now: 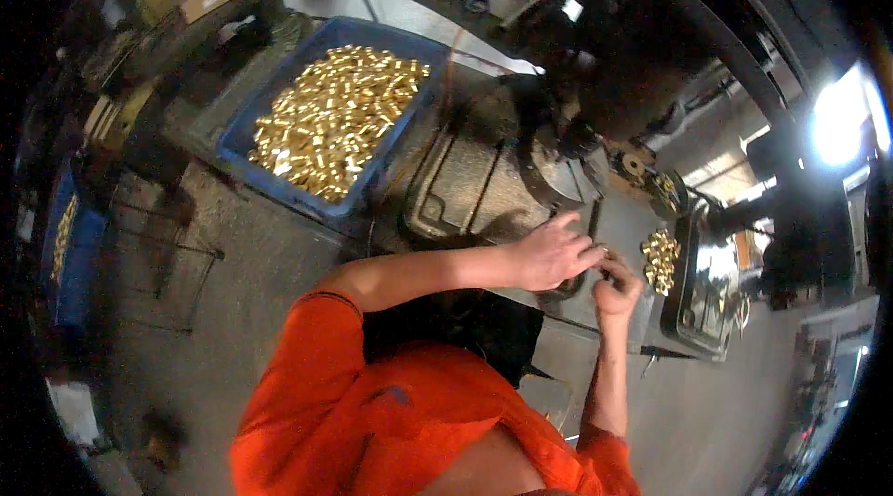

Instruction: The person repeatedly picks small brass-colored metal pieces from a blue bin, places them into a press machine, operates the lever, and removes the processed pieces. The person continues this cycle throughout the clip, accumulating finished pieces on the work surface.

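Orange shirt [400, 417] closest. Left hand [552, 255] beside right hand [618, 288], fingers bent; I can't tell contents. Brass pieces [660, 263]: grey tabletop's [621, 224] right edge.

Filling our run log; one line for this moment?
left hand: hold unclear; right hand: beside left, hold unclear; blue bin: golden pieces; golden pile: right of hands

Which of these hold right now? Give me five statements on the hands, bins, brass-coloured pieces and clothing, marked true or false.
1. The large blue bin holds a heap of brass-coloured pieces. True.
2. Both hands are inside that bin. False: the left hand and right hand are close together, outside it.
3. A smaller pile lies right of the right hand. True.
4. The clothing is green. False: the shirt is orange-red.
5. Another blue bin shows far left. True.
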`<state>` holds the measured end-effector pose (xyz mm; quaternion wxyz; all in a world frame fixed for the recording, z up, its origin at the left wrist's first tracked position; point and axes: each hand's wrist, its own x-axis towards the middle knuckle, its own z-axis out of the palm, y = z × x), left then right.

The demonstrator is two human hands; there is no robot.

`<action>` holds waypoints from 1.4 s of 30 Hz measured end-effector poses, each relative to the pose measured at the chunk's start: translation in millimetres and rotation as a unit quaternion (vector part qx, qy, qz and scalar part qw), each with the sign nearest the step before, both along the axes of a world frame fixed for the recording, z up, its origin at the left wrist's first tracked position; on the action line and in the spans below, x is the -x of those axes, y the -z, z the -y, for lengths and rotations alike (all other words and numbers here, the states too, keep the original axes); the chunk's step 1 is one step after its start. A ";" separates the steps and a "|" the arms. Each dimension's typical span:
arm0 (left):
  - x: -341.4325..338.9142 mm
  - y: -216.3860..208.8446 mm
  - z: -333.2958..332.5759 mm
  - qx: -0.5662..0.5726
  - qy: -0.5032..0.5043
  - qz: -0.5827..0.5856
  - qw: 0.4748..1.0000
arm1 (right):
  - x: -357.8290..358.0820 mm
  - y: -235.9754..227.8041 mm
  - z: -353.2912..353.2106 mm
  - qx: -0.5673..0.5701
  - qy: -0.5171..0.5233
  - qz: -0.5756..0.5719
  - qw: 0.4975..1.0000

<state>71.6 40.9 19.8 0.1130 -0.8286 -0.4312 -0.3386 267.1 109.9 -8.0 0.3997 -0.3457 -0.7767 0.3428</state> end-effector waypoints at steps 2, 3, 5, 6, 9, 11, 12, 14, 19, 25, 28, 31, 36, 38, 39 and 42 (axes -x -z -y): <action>25.2 -10.1 8.0 0.040 -0.032 -0.012 0.999 | -17.2 6.8 -28.1 0.041 -0.001 -0.011 0.999; 42.7 -16.7 15.4 0.084 -0.054 -0.007 0.995 | -30.6 11.1 -42.6 0.043 0.013 0.016 0.999; 88.0 -14.3 27.0 0.074 -0.100 0.027 0.992 | -58.2 45.5 -74.6 0.121 0.163 0.076 0.976; 117.0 -8.2 32.1 0.021 -0.123 0.055 0.991 | -71.6 58.7 -88.7 0.072 0.219 0.177 0.957; 190.4 -16.8 52.3 0.095 -0.254 0.198 0.942 | -139.6 117.9 -135.7 0.034 0.219 0.278 0.935; 231.4 -16.7 63.8 0.178 -0.369 0.235 0.882 | -146.5 123.7 -140.0 -0.073 0.202 0.346 0.913; 250.2 -16.3 68.7 0.193 -0.408 0.219 0.865 | -139.4 120.8 -136.8 -0.131 0.215 0.337 0.907; 286.1 6.9 76.5 0.165 -0.458 0.150 0.861 | -104.1 86.7 -115.0 -0.246 0.236 0.313 0.886; 310.1 27.8 46.5 0.310 -0.452 0.109 0.829 | -74.6 45.4 -81.2 0.109 0.223 0.158 0.956; 305.2 26.1 -6.7 0.393 -0.490 0.002 0.778 | -69.5 42.2 -35.9 0.133 0.148 0.139 0.970; 318.8 34.4 -13.6 0.410 -0.474 -0.007 0.780 | -71.1 43.0 -17.4 0.091 0.126 0.147 0.977; 323.5 36.6 -12.0 0.404 -0.464 -0.003 0.788 | -65.7 25.0 -1.1 0.131 0.132 0.108 0.977; 326.3 39.0 -1.6 0.325 -0.453 0.086 0.826 | -59.9 7.5 16.8 0.159 0.129 0.118 0.972; 327.5 37.6 1.2 0.344 -0.430 0.096 0.829 | -54.6 -1.6 22.0 0.146 0.114 0.123 0.975; 327.0 36.3 3.7 0.350 -0.426 0.087 0.830 | -52.3 -4.0 24.1 0.140 0.107 0.125 0.976; 325.4 34.2 2.4 0.370 -0.435 0.051 0.820 | -48.3 -6.3 27.6 0.149 0.098 0.120 0.977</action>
